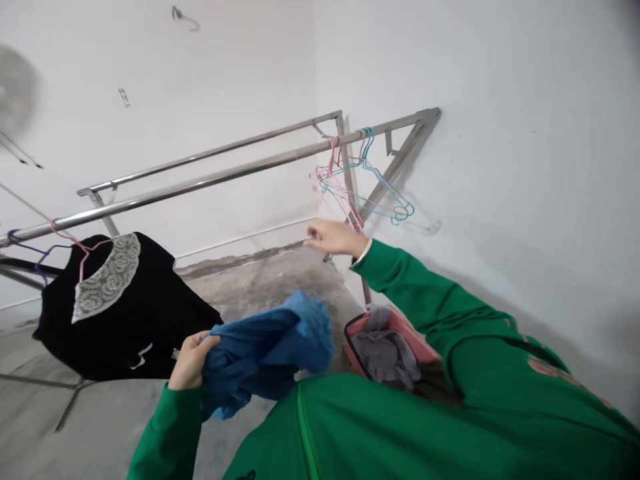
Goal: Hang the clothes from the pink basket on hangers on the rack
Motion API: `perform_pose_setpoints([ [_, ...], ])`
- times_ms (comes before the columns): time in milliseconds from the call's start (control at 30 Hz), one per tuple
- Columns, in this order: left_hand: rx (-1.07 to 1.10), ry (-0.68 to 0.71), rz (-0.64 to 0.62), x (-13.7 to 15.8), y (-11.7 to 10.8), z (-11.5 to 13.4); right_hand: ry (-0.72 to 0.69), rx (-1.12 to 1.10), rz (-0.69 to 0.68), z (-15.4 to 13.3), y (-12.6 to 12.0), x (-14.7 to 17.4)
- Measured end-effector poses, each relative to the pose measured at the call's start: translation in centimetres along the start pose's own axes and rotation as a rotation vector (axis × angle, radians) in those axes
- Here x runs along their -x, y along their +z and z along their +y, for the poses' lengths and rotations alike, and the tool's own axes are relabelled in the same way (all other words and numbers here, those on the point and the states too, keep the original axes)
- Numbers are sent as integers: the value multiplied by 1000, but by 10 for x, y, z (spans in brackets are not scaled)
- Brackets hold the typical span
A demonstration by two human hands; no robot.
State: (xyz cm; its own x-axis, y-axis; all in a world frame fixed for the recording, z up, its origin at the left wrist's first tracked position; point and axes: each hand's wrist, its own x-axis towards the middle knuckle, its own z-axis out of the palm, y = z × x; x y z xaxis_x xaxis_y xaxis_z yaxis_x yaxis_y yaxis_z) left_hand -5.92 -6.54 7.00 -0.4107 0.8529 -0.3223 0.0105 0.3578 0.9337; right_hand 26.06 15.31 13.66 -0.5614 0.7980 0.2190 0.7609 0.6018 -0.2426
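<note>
My left hand (pixel 190 360) is closed on the edge of a crumpled blue garment (pixel 270 340), which hangs in front of my body. The exact kind of garment does not show through its folds. My right hand (pixel 335 239) is raised apart from the cloth, slightly blurred. Its fingers are loosely bent, and I see nothing in them. Pink hangers (pixel 345 197) and blue hangers (pixel 387 190) hang bunched on the metal rail (pixel 225 175) just above and beyond this hand.
At left, a black top with a lace collar (pixel 107 283) hangs from the rail, beside a purple hanger (pixel 45 257). A pink basket (pixel 353 330) with grey clothes (pixel 387 353) stands on the floor below my right arm. A white wall (pixel 500 167) rises at right.
</note>
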Motion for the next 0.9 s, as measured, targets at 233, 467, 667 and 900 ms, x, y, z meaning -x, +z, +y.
perform_pose_setpoints([
  [233,-9,57,-48,2,13,-13,362,523,167,63,-27,-23],
  [467,-117,131,-91,17,12,-2,426,541,157,96,-12,-30],
  [667,-381,251,-50,17,-1,7,440,542,228,122,-12,-30],
  [900,-615,374,213,1,-33,-13,412,520,292,131,-21,-26],
])
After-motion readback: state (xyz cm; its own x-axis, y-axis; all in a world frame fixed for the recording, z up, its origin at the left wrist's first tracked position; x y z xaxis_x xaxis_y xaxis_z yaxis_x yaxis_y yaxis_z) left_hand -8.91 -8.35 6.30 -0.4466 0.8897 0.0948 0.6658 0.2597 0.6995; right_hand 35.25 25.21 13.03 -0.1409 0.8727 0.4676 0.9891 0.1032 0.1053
